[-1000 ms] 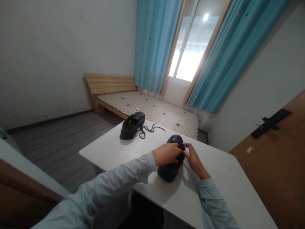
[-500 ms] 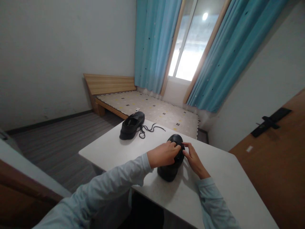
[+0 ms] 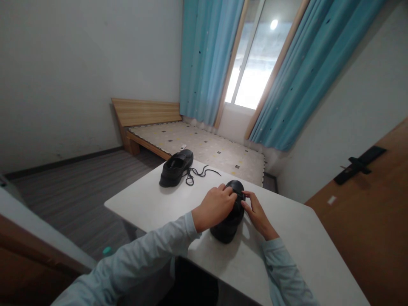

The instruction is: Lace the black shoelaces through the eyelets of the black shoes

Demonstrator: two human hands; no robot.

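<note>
1. Near shoe (image 3: 230,221): black, lay on the white table (image 3: 306,250) close to its front edge, toe pointing away from me, heel toward me.
2. My left hand (image 3: 215,206): rested over the top of the near shoe, fingers curled and pinched at its lacing area; what they pinched I could not make out.
3. My right hand (image 3: 256,212): sat against the shoe's right side, thumb and forefinger drawn narrow at the same spot, facing the left fingertips.
4. Second shoe (image 3: 176,167): black, stood at the table's far left corner, well apart from the first.
5. Loose lace (image 3: 204,172): black, trailed from the second shoe across the tabletop.
</note>
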